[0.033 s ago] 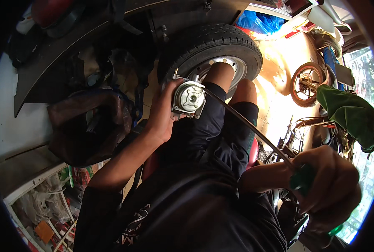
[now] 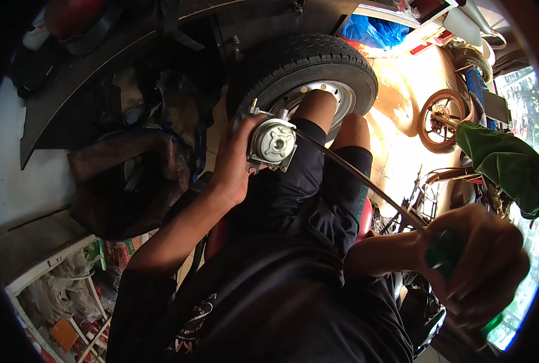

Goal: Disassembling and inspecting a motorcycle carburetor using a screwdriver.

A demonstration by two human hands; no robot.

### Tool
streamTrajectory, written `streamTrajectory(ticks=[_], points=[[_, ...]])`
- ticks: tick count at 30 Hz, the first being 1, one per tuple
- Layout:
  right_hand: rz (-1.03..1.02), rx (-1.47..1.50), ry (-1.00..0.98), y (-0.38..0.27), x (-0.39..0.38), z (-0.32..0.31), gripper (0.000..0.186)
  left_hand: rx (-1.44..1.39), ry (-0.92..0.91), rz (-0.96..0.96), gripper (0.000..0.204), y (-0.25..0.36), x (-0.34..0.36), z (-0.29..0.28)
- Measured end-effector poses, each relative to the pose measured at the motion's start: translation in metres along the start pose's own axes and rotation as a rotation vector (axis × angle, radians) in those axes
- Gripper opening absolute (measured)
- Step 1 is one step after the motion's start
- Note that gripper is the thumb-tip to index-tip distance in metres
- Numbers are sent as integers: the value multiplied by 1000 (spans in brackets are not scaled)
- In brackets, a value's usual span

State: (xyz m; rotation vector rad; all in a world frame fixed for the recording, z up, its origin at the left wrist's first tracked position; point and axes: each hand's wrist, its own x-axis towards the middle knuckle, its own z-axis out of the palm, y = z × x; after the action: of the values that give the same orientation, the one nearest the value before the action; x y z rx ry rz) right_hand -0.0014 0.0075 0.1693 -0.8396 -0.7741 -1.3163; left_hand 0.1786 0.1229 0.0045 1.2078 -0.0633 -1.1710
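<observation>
My left hand [image 2: 232,166] is closed around a silver metal carburetor [image 2: 274,143], held above my left thigh. Its round cap faces up, and a small brass fitting sticks out at the top. In my right hand [image 2: 486,260], at the lower right, is a long screwdriver with a green handle [image 2: 443,253]. The fingers wrap that handle and are slightly blurred. From there the steel shaft [image 2: 366,181] runs up and left to the right side of the carburetor. Its tip meets the carburetor's edge; the exact point of contact is hidden.
Beyond my knees a car tire [image 2: 305,57] on a steel rim leans upright. A dark brown bag [image 2: 124,175] stands to the left, above a white-framed rack [image 2: 36,275] of plastic packets. A motorcycle wheel [image 2: 441,121] and a green cloth [image 2: 502,166] are at the right.
My right hand has shifted slightly to the right and turned a little on the green handle. The left hand and the carburetor have stayed in place.
</observation>
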Motion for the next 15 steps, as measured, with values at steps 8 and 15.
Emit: streamTrajectory(ticks=[8,15], points=[[-65,-747,214,-68,20,-4,16,-180,-42,95,32,-1,-3,-1],[49,-568,213,-82,-10,18,17,-189,70,493,45,7,1,1]])
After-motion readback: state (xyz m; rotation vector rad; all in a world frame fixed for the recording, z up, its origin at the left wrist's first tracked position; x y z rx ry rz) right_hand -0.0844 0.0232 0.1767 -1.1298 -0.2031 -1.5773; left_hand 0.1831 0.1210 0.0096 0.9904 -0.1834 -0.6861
